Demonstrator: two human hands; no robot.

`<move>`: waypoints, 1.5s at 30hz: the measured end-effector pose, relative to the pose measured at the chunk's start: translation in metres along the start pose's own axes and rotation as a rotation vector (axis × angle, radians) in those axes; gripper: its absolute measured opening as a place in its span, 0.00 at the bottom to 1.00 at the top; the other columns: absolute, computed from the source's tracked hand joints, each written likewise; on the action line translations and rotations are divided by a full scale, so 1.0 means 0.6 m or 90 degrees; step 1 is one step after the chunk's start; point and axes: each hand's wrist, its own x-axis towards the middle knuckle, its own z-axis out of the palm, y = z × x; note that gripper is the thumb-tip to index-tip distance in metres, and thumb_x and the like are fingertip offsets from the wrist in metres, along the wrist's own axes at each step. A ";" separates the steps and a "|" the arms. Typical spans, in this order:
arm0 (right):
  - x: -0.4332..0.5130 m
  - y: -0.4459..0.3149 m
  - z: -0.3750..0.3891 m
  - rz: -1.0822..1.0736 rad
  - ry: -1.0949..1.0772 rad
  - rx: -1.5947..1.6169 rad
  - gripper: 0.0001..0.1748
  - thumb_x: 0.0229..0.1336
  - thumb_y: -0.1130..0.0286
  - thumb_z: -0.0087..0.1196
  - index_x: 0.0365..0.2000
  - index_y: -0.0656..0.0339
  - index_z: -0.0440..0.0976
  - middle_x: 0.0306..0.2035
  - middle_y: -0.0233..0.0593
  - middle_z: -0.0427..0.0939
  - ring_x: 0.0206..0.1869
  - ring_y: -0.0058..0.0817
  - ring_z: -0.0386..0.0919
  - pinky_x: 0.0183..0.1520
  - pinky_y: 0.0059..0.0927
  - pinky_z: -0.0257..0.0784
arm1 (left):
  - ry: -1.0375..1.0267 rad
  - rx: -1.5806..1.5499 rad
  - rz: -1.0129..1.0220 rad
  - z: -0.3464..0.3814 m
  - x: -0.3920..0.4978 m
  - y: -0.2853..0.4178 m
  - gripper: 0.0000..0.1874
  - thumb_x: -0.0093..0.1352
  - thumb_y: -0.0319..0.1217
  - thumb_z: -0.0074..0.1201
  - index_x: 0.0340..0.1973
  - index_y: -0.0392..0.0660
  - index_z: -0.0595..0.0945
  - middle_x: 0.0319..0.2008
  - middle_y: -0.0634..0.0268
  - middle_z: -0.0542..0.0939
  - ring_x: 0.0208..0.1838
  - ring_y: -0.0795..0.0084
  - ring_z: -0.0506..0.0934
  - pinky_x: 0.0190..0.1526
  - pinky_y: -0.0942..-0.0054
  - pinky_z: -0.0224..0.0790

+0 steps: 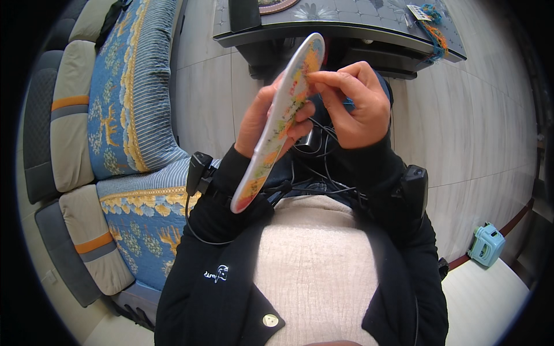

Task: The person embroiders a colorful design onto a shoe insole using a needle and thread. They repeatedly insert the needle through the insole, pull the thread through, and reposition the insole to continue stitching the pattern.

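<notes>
My left hand (259, 116) holds a white-edged shoe insole (283, 121), its face covered in multicoloured stitching of orange, red, yellow, green and blue. The insole stands on edge and slants from upper right to lower left, with my left fingers curled around onto its stitched face. Thumb and forefinger of my right hand (357, 104) are pinched together against that face near its upper end; whether a needle is between them is too small to tell. A bit of blue thread (348, 101) shows beside the right palm.
Ahead stands a dark coffee table (359, 19), bearing blue and orange thread skeins (435, 36) and a white card (418, 12). A sofa with a blue patterned cover (143, 225) is at left. Black cables (324, 173) cross my lap. A light-blue plastic object (487, 244) lies at lower right.
</notes>
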 end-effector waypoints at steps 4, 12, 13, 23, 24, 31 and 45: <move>-0.005 0.006 -0.003 0.054 -0.008 0.001 0.06 0.53 0.80 0.60 0.34 0.64 0.81 0.29 0.40 0.75 0.31 0.29 0.78 0.33 0.23 0.75 | 0.194 0.482 0.107 0.016 -0.002 0.013 0.32 0.64 0.41 0.62 0.63 0.51 0.69 0.57 0.56 0.71 0.51 0.69 0.79 0.44 0.73 0.78; -0.031 0.031 0.014 0.394 -0.054 0.468 0.10 0.63 0.73 0.53 0.43 0.66 0.75 0.42 0.43 0.79 0.42 0.28 0.81 0.46 0.27 0.78 | 0.237 0.613 0.099 0.030 0.001 0.006 0.32 0.62 0.42 0.65 0.60 0.53 0.72 0.54 0.57 0.75 0.50 0.65 0.79 0.47 0.69 0.77; -0.033 0.033 0.014 0.404 -0.051 0.496 0.11 0.64 0.71 0.51 0.45 0.66 0.73 0.41 0.43 0.79 0.42 0.28 0.81 0.47 0.27 0.78 | 0.242 0.628 0.105 0.029 0.001 0.005 0.31 0.62 0.42 0.65 0.60 0.53 0.72 0.54 0.57 0.75 0.51 0.64 0.79 0.48 0.69 0.77; -0.027 0.042 0.009 0.374 0.029 0.390 0.19 0.62 0.65 0.53 0.50 0.63 0.67 0.43 0.43 0.76 0.45 0.30 0.77 0.42 0.31 0.75 | 0.258 0.784 0.165 0.033 0.002 0.002 0.29 0.64 0.36 0.63 0.59 0.49 0.72 0.54 0.57 0.74 0.53 0.63 0.77 0.51 0.69 0.75; -0.025 0.040 0.008 0.324 0.026 0.226 0.17 0.60 0.67 0.56 0.48 0.62 0.70 0.43 0.43 0.75 0.44 0.29 0.77 0.40 0.30 0.75 | 0.267 0.790 0.160 0.034 0.002 0.002 0.29 0.64 0.35 0.63 0.59 0.49 0.72 0.54 0.57 0.74 0.53 0.63 0.77 0.52 0.69 0.75; -0.005 0.024 -0.001 0.081 -0.027 0.107 0.07 0.56 0.72 0.61 0.37 0.58 0.78 0.43 0.35 0.74 0.31 0.16 0.70 0.30 0.16 0.65 | 0.213 0.872 0.217 0.009 0.013 -0.002 0.27 0.65 0.26 0.58 0.61 0.47 0.72 0.55 0.59 0.75 0.55 0.67 0.75 0.55 0.72 0.71; -0.083 0.212 -0.266 0.461 0.511 0.351 0.06 0.63 0.71 0.53 0.38 0.62 0.71 0.20 0.28 0.64 0.21 0.17 0.65 0.23 0.18 0.62 | 0.824 1.006 0.571 -0.110 -0.167 0.243 0.25 0.67 0.24 0.54 0.61 0.48 0.71 0.53 0.57 0.76 0.45 0.67 0.81 0.43 0.73 0.79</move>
